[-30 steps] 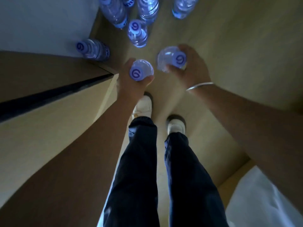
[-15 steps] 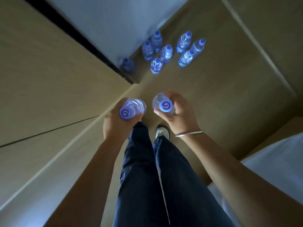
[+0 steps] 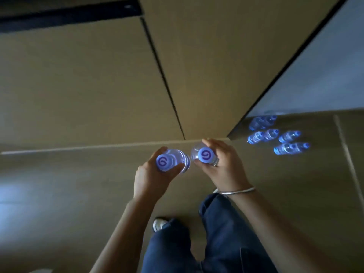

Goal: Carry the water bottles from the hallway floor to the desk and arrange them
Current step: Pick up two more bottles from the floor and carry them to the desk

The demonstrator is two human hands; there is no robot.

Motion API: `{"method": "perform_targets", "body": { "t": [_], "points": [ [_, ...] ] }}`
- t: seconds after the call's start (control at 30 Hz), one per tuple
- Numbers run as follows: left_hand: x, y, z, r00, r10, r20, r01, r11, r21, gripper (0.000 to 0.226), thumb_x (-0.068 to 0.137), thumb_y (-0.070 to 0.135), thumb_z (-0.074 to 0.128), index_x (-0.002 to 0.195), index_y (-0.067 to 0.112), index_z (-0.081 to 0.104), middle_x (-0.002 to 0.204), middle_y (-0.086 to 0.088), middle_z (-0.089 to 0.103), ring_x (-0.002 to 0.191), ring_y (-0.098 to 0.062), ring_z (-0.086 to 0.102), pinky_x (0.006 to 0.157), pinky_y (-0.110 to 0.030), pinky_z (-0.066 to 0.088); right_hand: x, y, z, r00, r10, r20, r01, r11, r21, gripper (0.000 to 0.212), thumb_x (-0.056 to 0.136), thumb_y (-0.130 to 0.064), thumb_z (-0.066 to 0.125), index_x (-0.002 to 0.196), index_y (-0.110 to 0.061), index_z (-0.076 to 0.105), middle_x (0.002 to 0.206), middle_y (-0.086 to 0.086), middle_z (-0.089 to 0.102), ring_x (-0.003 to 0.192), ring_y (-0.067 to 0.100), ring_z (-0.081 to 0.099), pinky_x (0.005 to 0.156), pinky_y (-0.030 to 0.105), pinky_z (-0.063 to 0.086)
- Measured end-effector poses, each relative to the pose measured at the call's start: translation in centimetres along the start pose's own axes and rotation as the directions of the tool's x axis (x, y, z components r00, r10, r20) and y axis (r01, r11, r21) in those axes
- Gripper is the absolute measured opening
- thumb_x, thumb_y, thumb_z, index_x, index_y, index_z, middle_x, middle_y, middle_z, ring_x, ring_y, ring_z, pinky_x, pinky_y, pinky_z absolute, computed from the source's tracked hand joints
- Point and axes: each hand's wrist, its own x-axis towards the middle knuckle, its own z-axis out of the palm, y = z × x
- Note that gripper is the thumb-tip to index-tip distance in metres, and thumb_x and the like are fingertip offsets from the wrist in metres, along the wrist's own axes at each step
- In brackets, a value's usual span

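- The left hand (image 3: 151, 178) grips one bottle (image 3: 173, 161), its fingers curled round the body, cap facing up at the camera.
- The right hand (image 3: 222, 168) grips a second bottle (image 3: 204, 155) the same way; both stand upright, side by side and nearly touching.
- The remaining bottles (image 3: 275, 134) stand on the hallway floor (image 3: 78, 194), off to the right beyond the right hand (the nearer one).
- No bench is in view, so the carry has some way to go, I judge.

Your floor bottles (image 3: 275, 134) by the wall edge blurred together, uncountable; your fingers hid both held bottles' bodies.
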Motion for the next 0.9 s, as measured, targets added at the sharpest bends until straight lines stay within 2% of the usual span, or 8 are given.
{"method": "perform_targets", "body": {
  "t": [0.13, 0.23, 0.33, 0.4, 0.5, 0.6, 0.73, 0.9],
  "points": [
    [-3.9, -4.5, -7.0, 0.983, -0.075, -0.167, 0.064, 0.995, -0.071, 0.058, 0.058, 0.052, 0.075, 0.111, 0.038, 0.06, 0.094, 0.013, 0.068, 0.093, -0.013, 0.064, 0.073, -0.023, 0.044, -1.5, -7.1, 3.9, 0.983, -0.156, 0.101, 0.158, 0.987, -0.009, 0.049, 0.063, -0.019, 0.084, 0.106, -0.002, 0.068, 0.107, 0.014, 0.069, 0.098, 0.028, 0.065, 0.089, 0.03, 0.046],
    [-6.8, -8.4, -11.8, 0.948, -0.144, -0.284, 0.124, 0.988, -0.087, 0.058, 0.059, 0.056, 0.073, 0.112, 0.041, 0.058, 0.105, 0.015, 0.066, 0.098, -0.014, 0.062, 0.075, -0.024, 0.042, -3.1, -11.9, 7.5, 0.968, -0.181, 0.175, 0.169, 0.982, 0.082, 0.049, 0.065, -0.021, 0.083, 0.107, -0.002, 0.067, 0.108, 0.012, 0.068, 0.099, 0.026, 0.065, 0.09, 0.03, 0.046],
    [-10.0, -13.0, -16.9, 0.901, -0.227, -0.371, 0.189, 0.973, -0.136, 0.04, 0.06, 0.055, 0.072, 0.095, 0.047, 0.055, 0.084, 0.019, 0.061, 0.084, -0.014, 0.058, 0.064, -0.022, 0.037, -5.2, -16.7, 12.0, 0.925, -0.259, 0.278, 0.233, 0.965, 0.123, 0.047, 0.066, -0.021, 0.083, 0.106, -0.003, 0.068, 0.107, 0.008, 0.068, 0.095, 0.017, 0.062, 0.087, 0.009, 0.039],
    [-11.8, -15.6, -19.7, 0.868, -0.262, -0.421, 0.222, 0.965, -0.142, 0.034, 0.06, 0.055, 0.07, 0.082, 0.038, 0.05, 0.069, 0.016, 0.055, 0.07, -0.013, 0.052, 0.056, -0.022, 0.035, -6.6, -19.5, 14.5, 0.889, -0.317, 0.331, 0.27, 0.946, 0.179, 0.041, 0.064, -0.016, 0.083, 0.099, -0.001, 0.069, 0.096, 0.005, 0.068, 0.086, 0.011, 0.059, 0.079, -0.004, 0.032],
    [-14.5, -19.3, -23.1, 0.814, -0.318, -0.485, 0.272, 0.948, -0.165, 0.029, 0.058, 0.059, 0.065, 0.069, 0.038, 0.047, 0.064, 0.013, 0.054, 0.059, -0.007, 0.048, 0.051, -0.02, 0.031, -8.7, -23.6, 18.0, 0.818, -0.405, 0.41, 0.317, 0.91, 0.267, 0.034, 0.064, -0.013, 0.083, 0.093, -0.002, 0.07, 0.087, -0.005, 0.064, 0.08, 0.002, 0.055, 0.076, -0.002, 0.033],
    [-16.6, -22.2, -25.7, 0.759, -0.386, -0.525, 0.329, 0.922, -0.203, 0.029, 0.058, 0.061, 0.066, 0.063, 0.042, 0.044, 0.063, 0.016, 0.053, 0.062, -0.011, 0.049, 0.052, -0.021, 0.031, -10.3, -27.1, 21.1, 0.748, -0.473, 0.466, 0.326, 0.873, 0.363, 0.023, 0.066, -0.012, 0.082, 0.085, -0.011, 0.07, 0.078, -0.023, 0.06, 0.078, -0.004, 0.053, 0.076, -0.002, 0.035],
    [-18.8, -25.6, -28.2, 0.656, -0.48, -0.582, 0.38, 0.877, -0.294, 0.027, 0.058, 0.06, 0.067, 0.066, 0.043, 0.047, 0.06, 0.018, 0.052, 0.065, -0.014, 0.052, 0.054, -0.022, 0.031, -12.4, -31.4, 25.1, 0.643, -0.514, 0.568, 0.288, 0.85, 0.442, 0.02, 0.069, -0.009, 0.079, 0.083, -0.015, 0.067, 0.078, -0.014, 0.063, 0.078, 0.013, 0.061, 0.079, 0.023, 0.047],
    [-20.2, -29.4, -31.1, 0.535, -0.526, -0.661, 0.427, 0.844, -0.325, 0.034, 0.059, 0.064, 0.066, 0.074, 0.04, 0.048, 0.069, 0.013, 0.057, 0.073, -0.018, 0.057, 0.062, -0.024, 0.035, -13.4, -35.5, 30.3, 0.557, -0.566, 0.608, 0.311, 0.821, 0.479, 0.014, 0.071, -0.009, 0.077, 0.079, -0.012, 0.067, 0.071, -0.012, 0.062, 0.068, 0.008, 0.058, 0.07, 0.017, 0.045]
  ]
}}
